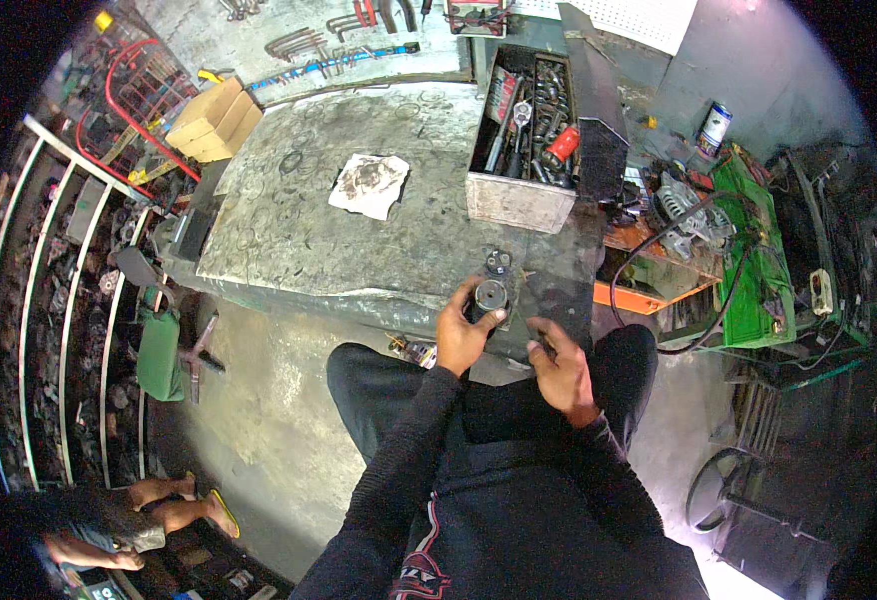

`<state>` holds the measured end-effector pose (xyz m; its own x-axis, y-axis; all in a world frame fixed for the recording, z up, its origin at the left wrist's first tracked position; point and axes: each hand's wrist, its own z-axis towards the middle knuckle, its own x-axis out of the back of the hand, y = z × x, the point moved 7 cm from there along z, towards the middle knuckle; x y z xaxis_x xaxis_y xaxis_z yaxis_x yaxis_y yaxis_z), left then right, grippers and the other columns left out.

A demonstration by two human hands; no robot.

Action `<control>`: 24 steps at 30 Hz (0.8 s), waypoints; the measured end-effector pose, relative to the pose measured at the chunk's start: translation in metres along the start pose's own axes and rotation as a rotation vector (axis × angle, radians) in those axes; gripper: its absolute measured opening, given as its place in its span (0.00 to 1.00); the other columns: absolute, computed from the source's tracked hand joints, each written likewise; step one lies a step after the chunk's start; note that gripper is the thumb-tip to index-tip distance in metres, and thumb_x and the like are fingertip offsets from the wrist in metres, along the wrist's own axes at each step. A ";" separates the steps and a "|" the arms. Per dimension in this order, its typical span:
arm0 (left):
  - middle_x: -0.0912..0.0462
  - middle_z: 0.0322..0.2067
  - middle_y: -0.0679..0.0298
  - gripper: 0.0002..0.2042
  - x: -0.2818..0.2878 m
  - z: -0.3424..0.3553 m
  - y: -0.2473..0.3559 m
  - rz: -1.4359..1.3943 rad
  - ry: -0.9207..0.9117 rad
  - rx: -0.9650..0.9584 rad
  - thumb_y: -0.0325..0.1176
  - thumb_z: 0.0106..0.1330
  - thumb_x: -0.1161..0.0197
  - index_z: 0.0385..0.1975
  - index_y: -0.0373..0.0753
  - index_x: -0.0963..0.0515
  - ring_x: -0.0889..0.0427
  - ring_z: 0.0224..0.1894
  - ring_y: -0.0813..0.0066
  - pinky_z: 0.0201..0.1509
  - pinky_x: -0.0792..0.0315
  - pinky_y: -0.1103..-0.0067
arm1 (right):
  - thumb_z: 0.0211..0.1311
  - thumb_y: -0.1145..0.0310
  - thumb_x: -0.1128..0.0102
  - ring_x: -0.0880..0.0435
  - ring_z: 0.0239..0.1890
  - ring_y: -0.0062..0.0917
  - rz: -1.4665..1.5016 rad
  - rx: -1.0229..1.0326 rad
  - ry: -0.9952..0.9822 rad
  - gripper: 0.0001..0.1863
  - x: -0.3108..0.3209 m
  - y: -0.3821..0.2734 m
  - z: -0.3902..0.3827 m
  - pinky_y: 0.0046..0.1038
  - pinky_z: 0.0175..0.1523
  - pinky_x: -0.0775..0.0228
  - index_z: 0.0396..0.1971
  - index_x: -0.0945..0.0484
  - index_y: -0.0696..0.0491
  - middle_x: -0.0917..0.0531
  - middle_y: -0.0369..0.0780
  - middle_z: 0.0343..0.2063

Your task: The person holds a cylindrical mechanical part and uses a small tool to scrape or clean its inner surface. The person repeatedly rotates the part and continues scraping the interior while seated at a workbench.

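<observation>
— While a broad grey workbench (259, 225) spreads across the shop from 9 to 12 o'clock, a person in dark clothes works at its near edge, knees apart. I read the dial from that work, with 12 pointing straight out from the worker.

— What stands out on the top?

— An oblong metal toolbox (521, 205), packed with tools, just past 12, and a grimy white paper (371, 187), between 10 and 11.

— And the hands?

— The left hand (462, 332), at 7, curls its thumb and fingers around a round, metal-faced part (491, 294) at the dial's centre, by the bench edge. The right hand (563, 368), between 4 and 5, stands apart from it, fingers loosely bent; from here, nothing shows between them.

— Which step is that, would you say?

— A holding step, by my reading: one hand supports the part, its round face turned up to the worker's view, while the other is free.

— And the next move calls for what?

— A steady left grip, I judge, and a clear approach for the right fingertips from 4 o'clock, without knocking the small dark piece (499, 262) close by at 12. Whether that piece joins the part or sits just beyond it, I cannot tell.
</observation>
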<state>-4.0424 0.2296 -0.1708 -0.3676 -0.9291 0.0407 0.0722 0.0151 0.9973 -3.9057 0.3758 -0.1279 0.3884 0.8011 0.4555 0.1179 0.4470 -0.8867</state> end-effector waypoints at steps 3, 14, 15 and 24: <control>0.20 0.61 0.58 0.29 0.002 -0.005 0.010 -0.160 -0.027 0.037 0.18 0.63 0.28 0.66 0.31 0.27 0.23 0.65 0.70 0.74 0.32 0.70 | 0.70 0.71 0.38 0.11 0.50 0.48 0.014 -0.161 -0.060 0.21 -0.009 -0.011 -0.001 0.41 0.52 0.19 0.61 0.21 0.50 0.12 0.52 0.48; 0.22 0.66 0.57 0.27 0.010 -0.004 0.003 -0.144 -0.062 0.093 0.19 0.71 0.35 0.70 0.33 0.28 0.23 0.65 0.72 0.71 0.30 0.74 | 0.66 0.79 0.40 0.14 0.57 0.47 -0.138 0.112 -0.024 0.22 -0.017 -0.026 0.013 0.39 0.60 0.22 0.60 0.19 0.55 0.14 0.53 0.53; 0.21 0.65 0.58 0.26 0.011 -0.003 0.002 -0.153 -0.054 0.071 0.19 0.71 0.35 0.70 0.34 0.27 0.23 0.65 0.72 0.70 0.30 0.75 | 0.66 0.79 0.40 0.14 0.57 0.47 -0.152 0.109 -0.029 0.23 -0.020 -0.026 0.012 0.39 0.60 0.22 0.60 0.19 0.54 0.14 0.53 0.53; 0.18 0.62 0.58 0.24 0.011 -0.005 -0.003 -0.106 -0.011 0.098 0.20 0.70 0.36 0.67 0.35 0.24 0.21 0.63 0.72 0.68 0.28 0.75 | 0.64 0.80 0.40 0.13 0.46 0.49 -0.213 0.172 -0.060 0.26 -0.023 -0.028 0.008 0.43 0.52 0.21 0.63 0.21 0.52 0.15 0.52 0.43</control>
<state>-4.0424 0.2172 -0.1737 -0.3785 -0.9233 -0.0650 -0.0580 -0.0464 0.9972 -3.9254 0.3477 -0.1126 0.3158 0.7019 0.6384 0.0324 0.6645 -0.7466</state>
